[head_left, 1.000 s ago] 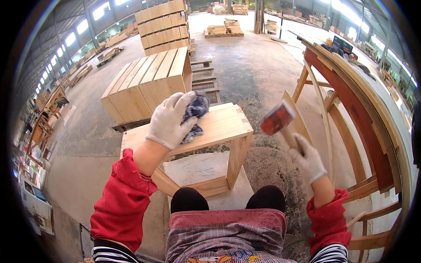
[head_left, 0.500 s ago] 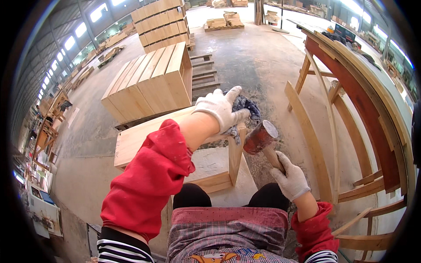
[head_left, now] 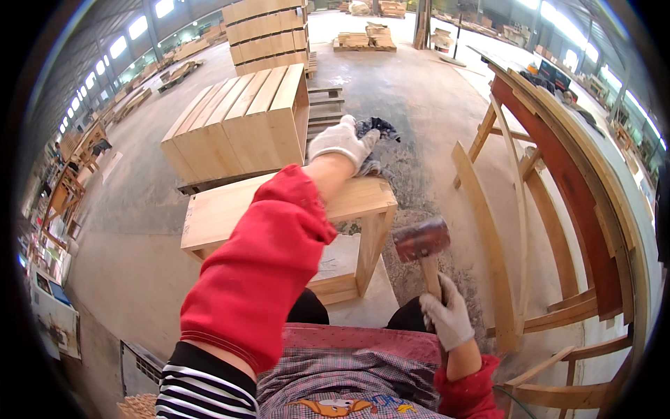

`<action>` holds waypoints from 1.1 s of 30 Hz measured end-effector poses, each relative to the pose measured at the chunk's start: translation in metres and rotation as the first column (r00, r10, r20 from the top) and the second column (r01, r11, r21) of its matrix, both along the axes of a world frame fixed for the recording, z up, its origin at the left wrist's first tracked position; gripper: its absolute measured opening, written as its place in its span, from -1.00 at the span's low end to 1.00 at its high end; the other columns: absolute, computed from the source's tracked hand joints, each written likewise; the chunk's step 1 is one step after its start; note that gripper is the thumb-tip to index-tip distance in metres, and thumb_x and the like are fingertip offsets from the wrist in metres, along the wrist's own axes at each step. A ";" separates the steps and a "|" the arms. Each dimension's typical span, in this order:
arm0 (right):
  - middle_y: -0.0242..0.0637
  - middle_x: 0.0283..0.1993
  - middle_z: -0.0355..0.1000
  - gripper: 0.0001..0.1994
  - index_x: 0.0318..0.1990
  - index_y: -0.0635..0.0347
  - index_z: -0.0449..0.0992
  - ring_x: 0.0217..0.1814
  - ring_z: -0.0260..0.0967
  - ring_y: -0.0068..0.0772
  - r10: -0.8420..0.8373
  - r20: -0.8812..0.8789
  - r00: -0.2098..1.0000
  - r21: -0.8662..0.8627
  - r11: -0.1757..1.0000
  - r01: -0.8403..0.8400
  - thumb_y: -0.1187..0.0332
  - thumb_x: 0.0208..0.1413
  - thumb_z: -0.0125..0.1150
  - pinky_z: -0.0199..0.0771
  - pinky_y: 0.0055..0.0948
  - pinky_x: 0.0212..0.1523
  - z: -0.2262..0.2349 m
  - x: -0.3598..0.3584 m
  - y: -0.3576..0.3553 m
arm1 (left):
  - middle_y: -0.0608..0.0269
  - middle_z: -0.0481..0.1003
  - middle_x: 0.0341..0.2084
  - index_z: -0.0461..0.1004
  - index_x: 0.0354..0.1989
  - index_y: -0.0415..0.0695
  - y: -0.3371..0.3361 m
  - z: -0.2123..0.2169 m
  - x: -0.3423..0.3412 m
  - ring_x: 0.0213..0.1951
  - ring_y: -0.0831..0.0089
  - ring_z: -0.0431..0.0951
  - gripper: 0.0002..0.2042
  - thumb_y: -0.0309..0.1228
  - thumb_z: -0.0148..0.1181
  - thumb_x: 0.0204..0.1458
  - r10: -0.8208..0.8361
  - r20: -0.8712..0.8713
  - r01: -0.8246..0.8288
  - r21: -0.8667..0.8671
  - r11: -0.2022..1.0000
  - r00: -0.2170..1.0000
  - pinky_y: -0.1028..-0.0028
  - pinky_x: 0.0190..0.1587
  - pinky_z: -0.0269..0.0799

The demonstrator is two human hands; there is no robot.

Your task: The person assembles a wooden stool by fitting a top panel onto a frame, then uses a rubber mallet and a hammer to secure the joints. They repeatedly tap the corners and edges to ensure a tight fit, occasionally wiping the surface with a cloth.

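Observation:
My left hand (head_left: 343, 145), in a white glove, is closed on a dark blue patterned rag (head_left: 377, 128) above the far right corner of a pale wooden box frame (head_left: 230, 209). Part of the rag hangs down at that corner. The frame stands before my knees, its open side showing the inner boards. My right hand (head_left: 450, 312), also gloved, grips the wooden handle of a mallet (head_left: 421, 239). The mallet's dark reddish-brown head is raised to the right of the frame, apart from it. The palm side of my left hand is hidden.
Finished wooden boxes (head_left: 241, 115) sit on a pallet beyond the frame, with a taller stack (head_left: 269, 42) behind. A long workbench on wooden legs (head_left: 558, 174) runs along the right. Loose boards lie on a far pallet (head_left: 365, 38). A grey machine (head_left: 54, 311) stands at the left.
My left hand with the rag has moved farther away, uncovering the frame's corner. My right hand has lowered and the mallet's head has turned from pointing up to lying sideways.

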State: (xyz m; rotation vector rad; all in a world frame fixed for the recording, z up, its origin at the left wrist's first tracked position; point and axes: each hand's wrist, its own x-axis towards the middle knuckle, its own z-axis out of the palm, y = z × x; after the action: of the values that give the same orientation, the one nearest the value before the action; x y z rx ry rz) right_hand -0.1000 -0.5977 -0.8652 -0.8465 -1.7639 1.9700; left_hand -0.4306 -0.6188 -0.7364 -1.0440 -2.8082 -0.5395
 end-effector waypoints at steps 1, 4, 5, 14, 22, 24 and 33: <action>-0.44 -0.43 0.34 -0.44 0.28 0.23 0.24 -0.55 0.27 -0.64 0.023 -0.009 1.000 -0.094 0.995 -0.023 0.37 0.13 0.25 0.28 -0.62 -0.57 0.003 0.005 -0.009 | -0.01 0.60 -0.15 0.36 0.09 -0.12 -0.012 0.006 -0.001 -0.04 0.04 0.59 -0.36 0.24 -0.03 0.14 -0.011 -0.061 0.012 0.017 1.000 0.998 0.15 -0.01 0.47; -0.44 -0.43 0.35 -0.52 0.21 0.19 0.30 -0.56 0.25 -0.63 0.130 -0.001 0.992 -0.368 0.922 -0.121 0.34 0.14 0.24 0.29 -0.63 -0.57 -0.003 0.013 -0.029 | -0.06 0.59 -0.20 0.36 0.09 -0.13 -0.058 0.027 0.000 -0.06 0.01 0.58 -0.35 0.22 0.07 0.09 -0.060 -0.056 0.063 0.038 0.997 0.997 0.17 0.00 0.46; -0.43 -0.43 0.35 -0.54 0.19 0.18 0.31 -0.55 0.26 -0.63 0.175 -0.003 0.985 -0.435 0.886 -0.159 0.31 0.15 0.24 0.30 -0.64 -0.56 -0.003 0.011 -0.034 | -0.07 0.59 -0.21 0.36 0.10 -0.12 -0.073 0.030 -0.002 -0.06 -0.01 0.58 -0.35 0.20 0.09 0.07 -0.108 -0.023 0.110 0.074 0.991 0.994 0.18 0.00 0.46; -0.69 -0.55 0.12 -0.85 -0.13 -0.11 0.41 -0.64 0.01 -0.76 0.275 -0.235 0.932 -0.942 0.173 -0.288 0.17 0.24 0.19 0.00 -0.59 -0.65 -0.050 -0.098 -0.030 | -0.05 0.54 -0.18 0.41 0.02 -0.16 -0.149 -0.013 0.001 -0.11 0.06 0.55 -0.52 -0.13 0.30 0.01 -0.273 0.059 0.238 0.337 0.911 0.960 0.28 0.00 0.43; -0.57 -0.60 0.20 -0.81 -0.29 -0.08 0.38 -0.71 0.14 -0.60 0.127 -0.262 0.957 -0.759 0.585 -0.285 0.10 0.23 0.19 0.15 -0.51 -0.72 0.003 -0.158 -0.028 | -0.09 0.52 -0.10 0.41 0.03 -0.16 -0.145 -0.021 0.000 -0.03 -0.04 0.50 -0.48 -0.04 0.27 0.01 -0.257 -0.023 0.251 0.324 0.912 0.966 0.20 0.06 0.38; -0.56 -0.60 0.21 -0.81 -0.26 -0.08 0.37 -0.71 0.16 -0.58 0.193 -0.281 0.940 -0.815 0.470 -0.340 0.09 0.25 0.15 0.16 -0.51 -0.72 -0.018 -0.146 -0.029 | -0.10 0.51 -0.09 0.42 0.02 -0.16 -0.145 -0.019 0.000 -0.02 -0.06 0.50 -0.48 -0.03 0.27 0.01 -0.260 -0.028 0.254 0.330 0.909 0.965 0.18 0.06 0.39; -0.44 -0.45 0.33 -0.60 0.14 0.24 0.31 -0.59 0.24 -0.64 0.469 0.090 0.879 -0.289 0.857 -0.428 0.27 0.23 0.17 0.25 -0.58 -0.63 0.035 -0.029 -0.029 | -0.10 0.53 -0.15 0.43 0.02 -0.15 -0.145 -0.027 -0.003 -0.07 -0.05 0.54 -0.53 -0.11 0.28 0.02 -0.251 -0.123 0.279 0.347 0.896 0.960 0.20 0.00 0.43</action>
State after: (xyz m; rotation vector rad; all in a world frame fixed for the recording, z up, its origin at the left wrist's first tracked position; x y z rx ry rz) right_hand -0.1290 -0.6263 -0.8299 -0.7294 -1.9590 2.5481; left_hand -0.4335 -0.7635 -0.7639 -1.3331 -2.3821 -0.9789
